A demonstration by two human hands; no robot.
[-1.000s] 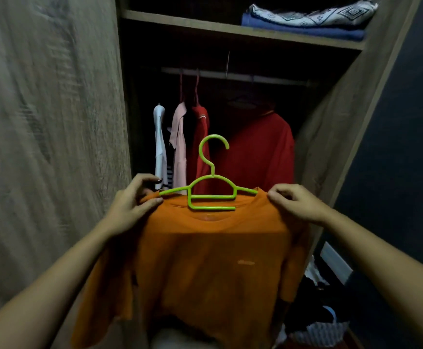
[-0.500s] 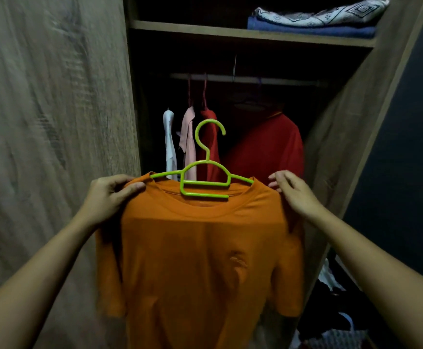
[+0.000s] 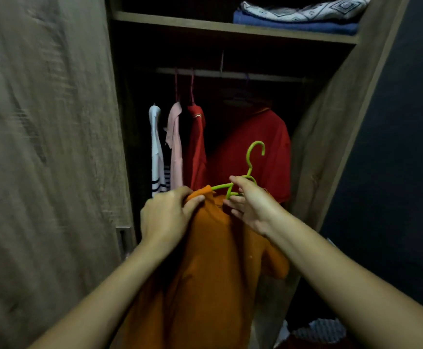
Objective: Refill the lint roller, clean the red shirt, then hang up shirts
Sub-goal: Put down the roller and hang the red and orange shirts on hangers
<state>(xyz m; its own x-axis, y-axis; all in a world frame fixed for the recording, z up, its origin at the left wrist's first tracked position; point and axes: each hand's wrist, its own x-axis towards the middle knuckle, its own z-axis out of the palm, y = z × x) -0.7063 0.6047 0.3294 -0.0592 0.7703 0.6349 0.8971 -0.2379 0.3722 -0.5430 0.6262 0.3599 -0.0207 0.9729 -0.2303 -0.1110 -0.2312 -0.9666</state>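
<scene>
An orange T-shirt [image 3: 213,268] hangs on a green plastic hanger [image 3: 252,159], turned edge-on toward the open wardrobe. My left hand [image 3: 166,215] pinches the shirt's left shoulder over the hanger arm. My right hand [image 3: 249,202] grips the hanger's frame at the collar, just under the hook. Behind them a red shirt [image 3: 253,152] hangs from the wardrobe rail [image 3: 230,74]. The hanger's hook stands well below the rail.
White striped [image 3: 156,152], pink [image 3: 175,144] and narrow red [image 3: 197,147] garments hang at the rail's left. A closed wooden door [image 3: 46,147] stands left, the wardrobe's side panel [image 3: 331,137] right. Folded cloths [image 3: 298,16] lie on the upper shelf. Clothes pile [image 3: 318,331] on the floor at lower right.
The shirt has turned from facing me to edge-on. My right hand left the right shoulder and took the hanger at the collar. Both hands came closer together.
</scene>
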